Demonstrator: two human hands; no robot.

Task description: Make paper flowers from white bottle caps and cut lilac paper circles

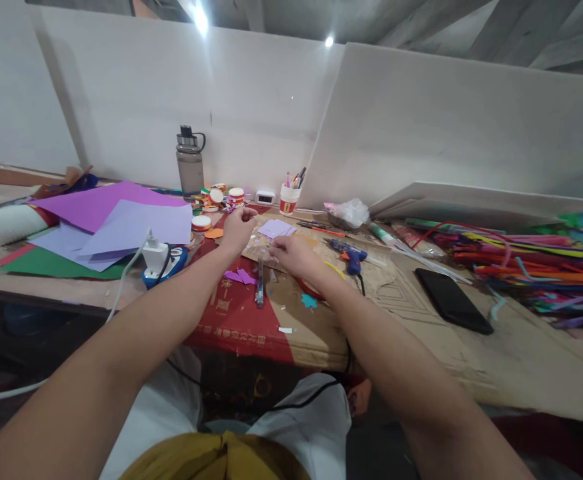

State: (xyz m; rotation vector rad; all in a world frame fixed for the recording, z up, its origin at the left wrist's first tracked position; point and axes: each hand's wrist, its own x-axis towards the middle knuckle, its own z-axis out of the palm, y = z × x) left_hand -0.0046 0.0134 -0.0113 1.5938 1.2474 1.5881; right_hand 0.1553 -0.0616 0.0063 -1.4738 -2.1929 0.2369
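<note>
My left hand (239, 231) is raised over the cardboard-covered table, its thumb and fingers drawn together. Whatever may be between them is too small to make out. Across from it, my right hand (294, 256) has its fingers bent into a pinch, and their tips hide what they may hold. Just beyond and between both hands lie small lilac paper pieces (276, 228). Below the right hand is a slim clear-bodied tool (260, 283), perhaps a pen or knife. Purple scraps (241, 276) and a teal cut-out (309, 301) lie nearby.
Large purple sheets (141, 230) and a power strip (164, 263) are at left. A bottle (190, 163) and a paper cup of pens (289, 199) stand behind. To the right lie a glue gun (352, 257), a phone (452, 300) and coloured pipe cleaners (536, 267).
</note>
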